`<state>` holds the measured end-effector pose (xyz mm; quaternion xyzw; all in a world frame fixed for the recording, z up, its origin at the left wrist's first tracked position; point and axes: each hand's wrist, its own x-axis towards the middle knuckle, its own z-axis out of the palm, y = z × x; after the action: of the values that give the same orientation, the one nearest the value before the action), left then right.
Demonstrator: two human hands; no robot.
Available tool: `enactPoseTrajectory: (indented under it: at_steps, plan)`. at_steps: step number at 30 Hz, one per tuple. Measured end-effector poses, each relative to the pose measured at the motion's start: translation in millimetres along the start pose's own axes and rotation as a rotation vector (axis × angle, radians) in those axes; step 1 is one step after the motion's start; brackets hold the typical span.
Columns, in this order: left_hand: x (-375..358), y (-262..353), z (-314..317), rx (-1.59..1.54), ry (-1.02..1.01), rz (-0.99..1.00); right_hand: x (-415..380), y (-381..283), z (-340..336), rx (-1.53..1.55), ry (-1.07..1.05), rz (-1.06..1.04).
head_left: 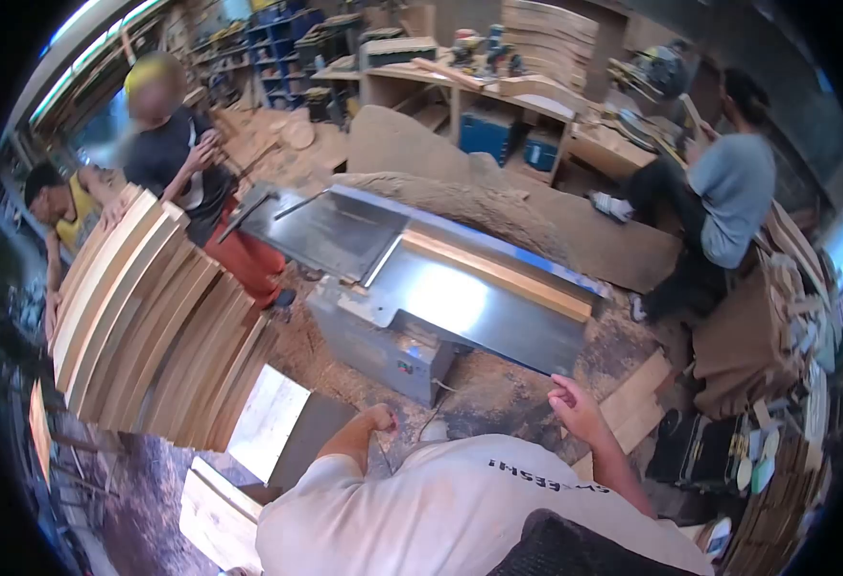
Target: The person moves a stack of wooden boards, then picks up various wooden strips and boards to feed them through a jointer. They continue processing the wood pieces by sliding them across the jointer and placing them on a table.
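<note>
My left hand [380,419] hangs low in front of my body, beside a pale wooden block [268,422]. Its fingers are curled, and whatever they may hold cannot be made out. My right hand [575,408] is raised near the front right corner of the metal machine table [440,298], with the fingers partly spread and nothing in them. On that table a long wooden board [498,274] lies against the blue-edged fence [469,235].
Curved wooden pieces [153,326] are stacked high at left, with two people behind them. Another person [738,182] sits at right. Sawdust piles lie behind the machine, near a workbench [450,82] with tools. Planks [637,394] and a black case [695,451] lie at right.
</note>
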<state>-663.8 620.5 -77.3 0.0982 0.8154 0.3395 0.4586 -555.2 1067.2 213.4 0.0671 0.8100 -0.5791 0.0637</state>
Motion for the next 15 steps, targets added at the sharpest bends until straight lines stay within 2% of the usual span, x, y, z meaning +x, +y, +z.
enactPoseTrajectory:
  at_steps: [2,4,5,6,8,12,13,15]
  plan:
    - [-4.7,-30.9,-7.8,0.030,0.017,-0.045,23.9,-11.2,13.7,-0.103,-0.054,-0.035]
    - [3.0,-74.2,-5.0,0.216,0.123,0.174,46.0,-20.6,28.3,-0.202,-0.101,-0.050]
    - [-1.5,-77.3,-5.9,0.130,0.106,0.033,56.6,-21.1,34.4,-0.216,-0.169,-0.056]
    - [-2.5,-70.5,-12.0,0.038,0.083,-0.106,64.5,-19.7,39.1,-0.234,-0.191,-0.068]
    - [-17.8,-55.8,-15.6,0.245,0.187,-0.022,77.6,-31.8,51.4,-0.277,-0.244,-0.068]
    - [-21.9,-46.7,-5.6,-0.058,0.379,-0.118,111.3,-25.4,57.1,-0.399,-0.367,-0.174]
    - [-26.9,-50.2,3.4,-0.071,0.386,-0.138,120.9,-26.1,56.6,-0.493,-0.344,-0.248]
    - [-29.1,-33.6,3.7,-0.098,0.583,-0.114,136.6,-20.2,48.0,-0.608,-0.296,-0.358]
